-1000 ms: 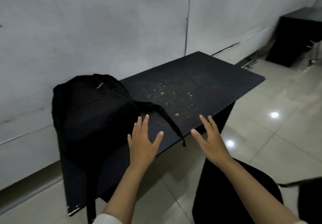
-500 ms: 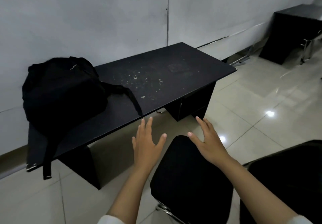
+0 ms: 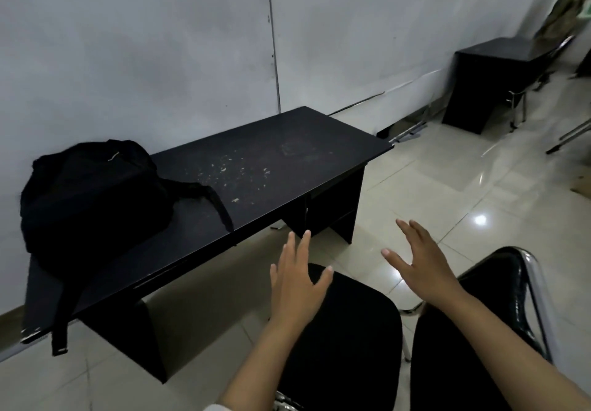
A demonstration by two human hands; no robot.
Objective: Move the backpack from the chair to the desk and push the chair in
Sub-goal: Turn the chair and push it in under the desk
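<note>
Nearest the camera, the chair (image 3: pixel 345 330) stands out from the desk (image 3: pixel 271 186), its black seat empty and its chrome-framed back at the right. Both hands hang above it with fingers spread, holding nothing: the left hand (image 3: pixel 295 286) over the seat's front part, the right hand (image 3: pixel 422 263) over the gap between seat and back. Whether either palm touches the padding cannot be told from this angle.

Risks for the push, as judged: a shove on the seat alone could skew the chair against the desk's right-hand pedestal — the opening is to its left.

Further off, the backpack (image 3: pixel 89 199) sits at the desk's left end against the wall, one strap (image 3: pixel 60 330) dangling over the front edge — a snag could drag it off.
</note>
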